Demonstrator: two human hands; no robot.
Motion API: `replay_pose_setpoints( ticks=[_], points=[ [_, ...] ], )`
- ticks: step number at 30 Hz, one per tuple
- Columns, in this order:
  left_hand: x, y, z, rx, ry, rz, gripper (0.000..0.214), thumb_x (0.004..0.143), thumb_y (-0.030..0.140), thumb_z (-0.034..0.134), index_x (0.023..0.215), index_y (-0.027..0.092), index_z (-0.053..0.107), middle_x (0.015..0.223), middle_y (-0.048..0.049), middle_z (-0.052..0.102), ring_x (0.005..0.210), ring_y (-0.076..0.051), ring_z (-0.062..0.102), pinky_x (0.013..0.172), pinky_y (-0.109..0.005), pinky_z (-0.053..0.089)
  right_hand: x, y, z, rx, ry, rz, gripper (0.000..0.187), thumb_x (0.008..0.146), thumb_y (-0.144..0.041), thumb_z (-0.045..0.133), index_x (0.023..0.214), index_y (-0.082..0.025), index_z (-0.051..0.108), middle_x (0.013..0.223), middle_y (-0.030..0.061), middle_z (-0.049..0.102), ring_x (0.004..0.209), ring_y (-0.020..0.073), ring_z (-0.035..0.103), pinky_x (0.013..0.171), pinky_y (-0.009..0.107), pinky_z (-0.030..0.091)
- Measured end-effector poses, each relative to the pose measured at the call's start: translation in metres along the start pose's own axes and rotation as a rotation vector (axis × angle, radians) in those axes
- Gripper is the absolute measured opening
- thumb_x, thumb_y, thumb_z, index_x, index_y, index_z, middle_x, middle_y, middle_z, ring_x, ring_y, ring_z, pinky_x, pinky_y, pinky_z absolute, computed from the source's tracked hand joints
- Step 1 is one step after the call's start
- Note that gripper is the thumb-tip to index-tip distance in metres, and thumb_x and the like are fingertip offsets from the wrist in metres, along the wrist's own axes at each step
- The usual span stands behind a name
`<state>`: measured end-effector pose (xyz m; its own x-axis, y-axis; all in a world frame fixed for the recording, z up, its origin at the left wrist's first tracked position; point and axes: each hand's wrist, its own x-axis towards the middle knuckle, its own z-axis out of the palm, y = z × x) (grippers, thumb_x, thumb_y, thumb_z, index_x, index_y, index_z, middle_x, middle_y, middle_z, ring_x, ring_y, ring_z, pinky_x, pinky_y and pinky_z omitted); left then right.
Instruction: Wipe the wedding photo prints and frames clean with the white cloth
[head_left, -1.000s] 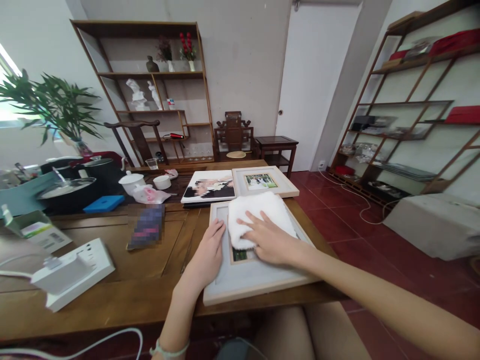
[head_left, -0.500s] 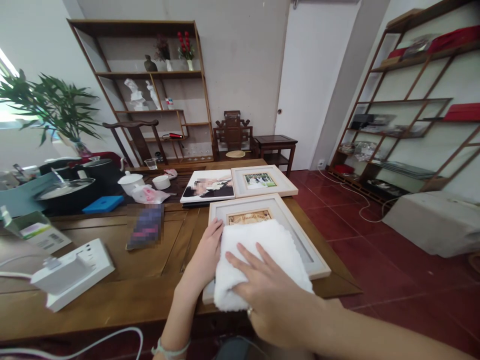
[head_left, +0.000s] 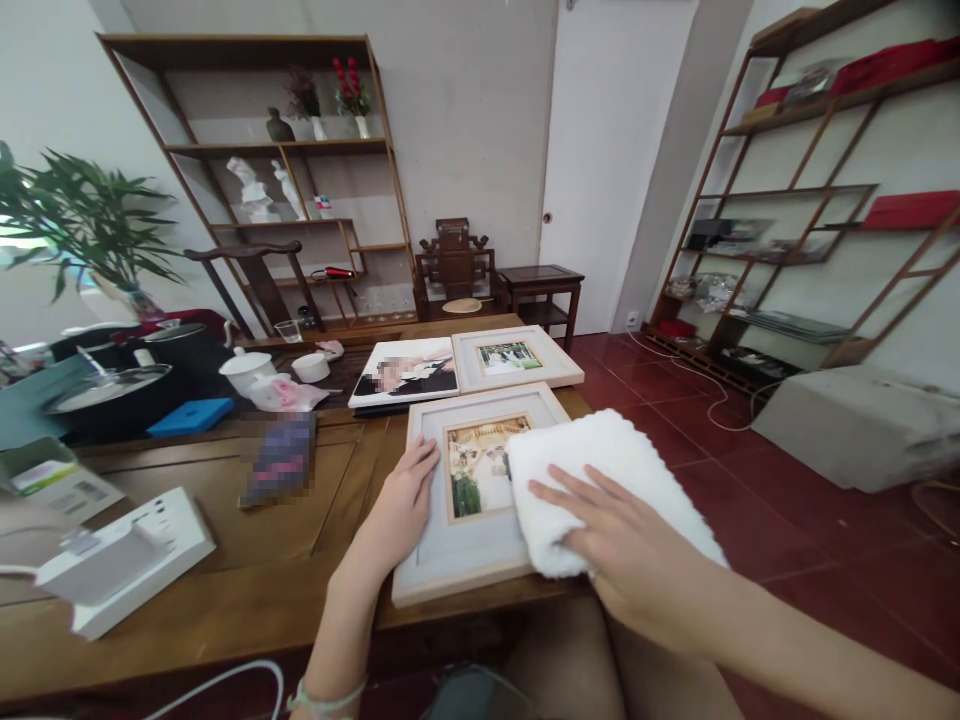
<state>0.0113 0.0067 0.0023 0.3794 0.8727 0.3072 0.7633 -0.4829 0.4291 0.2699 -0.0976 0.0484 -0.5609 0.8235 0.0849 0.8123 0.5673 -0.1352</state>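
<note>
Wooden table (head_left: 247, 580), second frame (head_left: 517, 357) behind picture frame (head_left: 476, 490) (partly under towel (head_left: 600, 445)).

Soft, even daylight fills the room, its strongest source a window (head_left: 28, 242) at the far left, washed out to pale white behind the potted plant (head_left: 101, 215). The wooden tabletop (head_left: 247, 570) carries a dull sheen; below its front edge, the person's lap (head_left: 559, 655) sits in dim shadow. The white towel (head_left: 607, 470) is bright, its pile fading to almost plain white. Wide-angle distortion tilts the left display shelf (head_left: 277, 147) and right display shelf (head_left: 795, 195) outward. Fine detail is soft, and mosaic squares obscure a purple item (head_left: 279, 460).
</note>
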Motion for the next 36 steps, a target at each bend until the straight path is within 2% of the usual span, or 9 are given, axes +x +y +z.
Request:
replay_pose_setpoints(
  ticks=[5,8,10,14,18,22,27,30,36],
  points=[
    [0.000,0.006,-0.001,0.015,0.000,0.006,0.045,0.089,0.021,0.031,0.123,0.004,0.055,0.137,-0.0150,0.048,0.134,-0.024,0.034,0.110,-0.041,0.030,-0.015,0.035,-0.005,0.011,0.061,0.039,0.048,0.058,0.000,0.041,0.094,-0.018,0.068,0.139,0.0064,0.046,0.131,0.0271,0.034,0.107,0.049,0.027],
    [0.000,0.010,-0.001,-0.005,-0.008,0.034,0.044,0.089,0.021,0.032,0.124,0.006,0.055,0.136,-0.0133,0.049,0.132,-0.022,0.038,0.110,-0.039,0.031,0.004,0.056,-0.007,0.010,0.261,0.153,0.035,0.070,-0.008,0.045,0.099,-0.015,0.064,0.112,0.0140,0.064,0.102,0.0287,0.060,0.084,0.041,0.049],
    [0.000,0.011,-0.002,-0.006,-0.004,0.032,0.043,0.089,0.021,0.033,0.123,0.006,0.056,0.135,-0.0136,0.050,0.129,-0.022,0.042,0.109,-0.039,0.033,0.028,0.069,-0.010,-0.016,0.413,0.214,0.029,0.075,-0.011,0.047,0.099,-0.014,0.063,0.094,0.0126,0.067,0.084,0.0268,0.064,0.072,0.038,0.052],
    [0.000,0.011,-0.002,0.000,0.004,0.033,0.043,0.089,0.021,0.034,0.122,0.006,0.057,0.134,-0.0146,0.051,0.126,-0.022,0.046,0.108,-0.038,0.034,0.093,0.076,-0.018,-0.072,0.530,0.179,0.044,0.070,0.003,0.042,0.108,-0.010,0.059,0.125,0.0186,0.054,0.120,0.0311,0.046,0.094,0.045,0.040],
    [0.000,0.011,-0.002,-0.003,0.020,0.040,0.041,0.088,0.020,0.036,0.120,0.008,0.058,0.132,-0.0141,0.053,0.125,-0.022,0.047,0.107,-0.038,0.036,0.150,0.054,-0.011,-0.216,0.333,-0.124,0.049,0.071,0.008,0.044,0.113,-0.011,0.060,0.146,0.0165,0.031,0.138,0.0308,0.013,0.109,0.051,0.015],
    [0.000,0.013,-0.003,-0.020,0.042,0.032,0.039,0.088,0.020,0.037,0.116,0.009,0.061,0.129,-0.0153,0.056,0.121,-0.024,0.052,0.104,-0.040,0.040,0.173,0.032,0.012,-0.237,0.138,-0.224,0.043,0.073,0.003,0.053,0.111,-0.013,0.063,0.142,0.0160,0.040,0.135,0.0321,0.023,0.108,0.050,0.021],
    [0.000,0.016,-0.004,-0.103,0.143,0.029,0.035,0.090,0.023,0.036,0.111,0.012,0.062,0.121,-0.0139,0.062,0.114,-0.024,0.057,0.101,-0.041,0.042,0.157,0.020,0.019,-0.232,0.066,-0.202,0.039,0.077,0.001,0.047,0.111,-0.010,0.063,0.142,0.0162,0.039,0.133,0.0344,0.027,0.106,0.052,0.025],
    [0.000,0.013,-0.002,-0.145,0.220,0.007,0.040,0.092,0.027,0.033,0.122,0.011,0.054,0.130,-0.0156,0.055,0.122,-0.023,0.051,0.104,-0.041,0.038,0.140,0.008,0.014,-0.227,0.026,-0.217,0.038,0.077,-0.001,0.046,0.111,-0.008,0.063,0.141,0.0194,0.040,0.131,0.0366,0.031,0.103,0.053,0.029],
    [-0.003,0.010,0.001,-0.180,0.187,-0.009,0.047,0.093,0.033,0.031,0.131,0.009,0.045,0.142,-0.0149,0.041,0.133,-0.021,0.036,0.111,-0.038,0.028,0.096,-0.026,0.007,-0.154,-0.027,-0.368,0.038,0.073,-0.003,0.050,0.106,-0.013,0.066,0.137,0.0195,0.044,0.127,0.0371,0.037,0.100,0.053,0.032]
  ],
)
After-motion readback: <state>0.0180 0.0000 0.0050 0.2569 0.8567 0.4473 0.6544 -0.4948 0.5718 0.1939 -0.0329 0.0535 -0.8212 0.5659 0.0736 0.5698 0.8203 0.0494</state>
